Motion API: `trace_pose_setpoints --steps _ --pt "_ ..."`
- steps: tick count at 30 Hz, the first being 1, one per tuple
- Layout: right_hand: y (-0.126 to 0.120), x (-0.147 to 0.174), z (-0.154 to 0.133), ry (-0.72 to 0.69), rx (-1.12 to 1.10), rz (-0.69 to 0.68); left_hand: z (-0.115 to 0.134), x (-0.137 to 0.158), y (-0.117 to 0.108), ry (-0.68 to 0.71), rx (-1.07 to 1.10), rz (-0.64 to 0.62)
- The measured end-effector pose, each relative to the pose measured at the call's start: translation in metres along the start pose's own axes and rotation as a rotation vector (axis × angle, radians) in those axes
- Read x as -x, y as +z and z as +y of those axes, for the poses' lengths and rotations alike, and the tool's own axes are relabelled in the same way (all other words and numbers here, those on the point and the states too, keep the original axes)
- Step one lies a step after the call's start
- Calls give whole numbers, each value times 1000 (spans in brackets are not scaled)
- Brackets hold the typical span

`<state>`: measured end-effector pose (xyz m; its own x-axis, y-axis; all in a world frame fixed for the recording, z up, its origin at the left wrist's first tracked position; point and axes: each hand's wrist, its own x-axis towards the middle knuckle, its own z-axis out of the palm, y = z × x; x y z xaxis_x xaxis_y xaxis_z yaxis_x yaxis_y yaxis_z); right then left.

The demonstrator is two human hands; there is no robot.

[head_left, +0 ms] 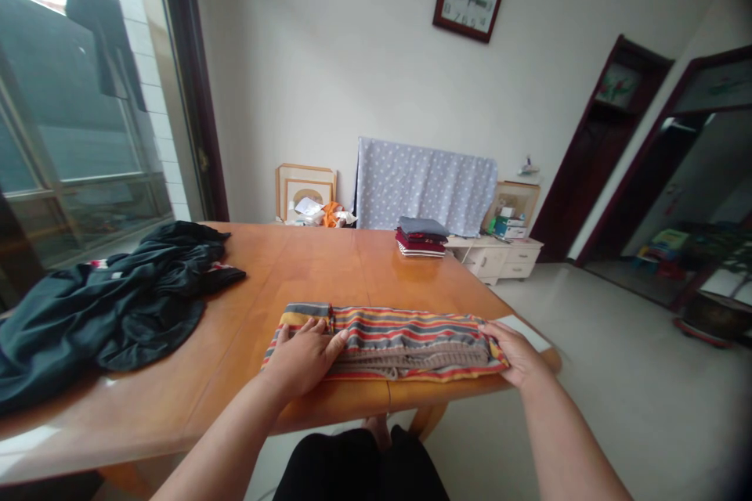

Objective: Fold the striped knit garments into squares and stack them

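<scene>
A striped garment [411, 327] in red, yellow and grey lies folded into a long strip near the table's front edge. A gathered brown band, like an elastic waistband, runs along its near side. My left hand [306, 354] rests flat on the strip's left part with the fingers spread. At the other end, my right hand [512, 351] grips the cloth, its thumb on top and the other fingers partly hidden beneath.
Dark clothes [129, 297] lie heaped on the left of the wooden table [305, 262]. Toward the back right stands a stack of folded clothes [421, 238]. A white sheet [520, 330] lies by the right edge. Beyond are a dotted cloth cover [423, 180] and a white cabinet [499, 260].
</scene>
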<state>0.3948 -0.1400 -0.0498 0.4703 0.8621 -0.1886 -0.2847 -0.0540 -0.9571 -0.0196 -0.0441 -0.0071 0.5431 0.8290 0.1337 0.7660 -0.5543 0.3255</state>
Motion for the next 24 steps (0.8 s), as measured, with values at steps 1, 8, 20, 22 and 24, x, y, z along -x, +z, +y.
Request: trace_pose_setpoints --steps 1,8,20,22,24 --pt "2 1 -4 20 -12 -26 4 -3 -1 -19 -8 8" --pt "44 23 -38 -65 95 -104 27 -6 12 -153 -94 158" --pt "188 19 -26 -412 924 -169 22 3 22 -147 -86 174" --pt "202 18 -13 -421 1088 -161 22 3 22 -147 -88 172" --pt "209 18 -1 -395 1194 -180 22 4 22 -143 -89 180"
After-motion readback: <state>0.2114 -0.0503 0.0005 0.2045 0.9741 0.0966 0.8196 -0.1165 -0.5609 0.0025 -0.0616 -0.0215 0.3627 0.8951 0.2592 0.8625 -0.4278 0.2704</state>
